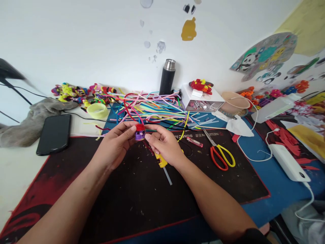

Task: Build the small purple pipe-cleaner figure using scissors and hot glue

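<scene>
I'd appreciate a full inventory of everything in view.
Rectangular mat: one, black, centre
Fuzzy figure: one, purple and red, centre
Plastic tool: one, yellow, centre
Fuzzy stems: many, multicoloured, rear centre
Metal scissors: one, red and yellow handles, right
Cylindrical flask: one, black, rear centre
Rectangular box: one, white, rear right
Flat phone: one, black, left
Boxy device: one, white, right
Translucent bottle: one, whitish, right
Fuzzy ornaments: many, multicoloured, rear
Soft cloth: one, grey, left
Left grip: one, bare, at figure
Right grip: one, bare, at figure
</scene>
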`<state>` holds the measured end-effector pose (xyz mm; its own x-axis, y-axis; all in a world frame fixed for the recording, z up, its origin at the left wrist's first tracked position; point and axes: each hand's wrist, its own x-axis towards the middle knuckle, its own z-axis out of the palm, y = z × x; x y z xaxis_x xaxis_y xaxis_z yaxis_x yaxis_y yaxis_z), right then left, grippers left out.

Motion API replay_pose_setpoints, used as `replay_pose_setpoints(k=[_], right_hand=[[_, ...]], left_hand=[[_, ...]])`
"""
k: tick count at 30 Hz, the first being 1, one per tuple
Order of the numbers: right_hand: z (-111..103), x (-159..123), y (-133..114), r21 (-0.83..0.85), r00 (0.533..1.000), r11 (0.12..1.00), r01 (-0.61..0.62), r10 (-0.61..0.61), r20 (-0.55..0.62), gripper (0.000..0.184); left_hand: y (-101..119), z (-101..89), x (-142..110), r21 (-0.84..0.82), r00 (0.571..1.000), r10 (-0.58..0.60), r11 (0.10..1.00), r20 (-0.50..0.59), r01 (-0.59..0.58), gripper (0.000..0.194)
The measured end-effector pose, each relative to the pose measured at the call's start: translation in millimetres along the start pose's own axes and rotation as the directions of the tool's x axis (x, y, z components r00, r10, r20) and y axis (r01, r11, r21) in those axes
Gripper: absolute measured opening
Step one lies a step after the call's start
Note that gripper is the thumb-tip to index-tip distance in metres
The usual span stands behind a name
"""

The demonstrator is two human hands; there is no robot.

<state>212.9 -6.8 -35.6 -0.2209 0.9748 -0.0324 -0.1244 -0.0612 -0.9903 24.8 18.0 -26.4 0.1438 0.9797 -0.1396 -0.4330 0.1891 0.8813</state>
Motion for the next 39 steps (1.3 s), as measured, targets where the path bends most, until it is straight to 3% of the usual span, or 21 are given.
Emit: replay_pose_setpoints(k=[12,27,34,39], right_hand=[[3.1,0.4,5.0,-0.056,1.000,0.998,-0.011,0.011,-0.008,0.065],[4.2,-1.3,3.2,-0.115,1.000,0.993,0.015,-0.018,-0.024,0.055],[1.3,0.2,6.1,-0.106,0.998,0.993,0.053,-0.057,-0.035,0.045],[-1.4,-1.9,-0.3,-0.119,0.997,0.991,0.056,-0.061,-0.046,0.049]], left_hand=[[-0.3,-0.2,0.3,-0.020,1.000,-0.004,1.000,-0.009,0.003,0.041],[-0.5,0.5,-0.4,0.017,1.000,0.012,1.000,-0.006,-0.012,0.038],[0.8,1.0,0.1,-0.041,0.999,-0.042,0.998,-0.016,0.041,0.040],[0.5,0.5,0.2,-0.056,0.999,-0.051,0.997,-0.013,0.050,0.040]])
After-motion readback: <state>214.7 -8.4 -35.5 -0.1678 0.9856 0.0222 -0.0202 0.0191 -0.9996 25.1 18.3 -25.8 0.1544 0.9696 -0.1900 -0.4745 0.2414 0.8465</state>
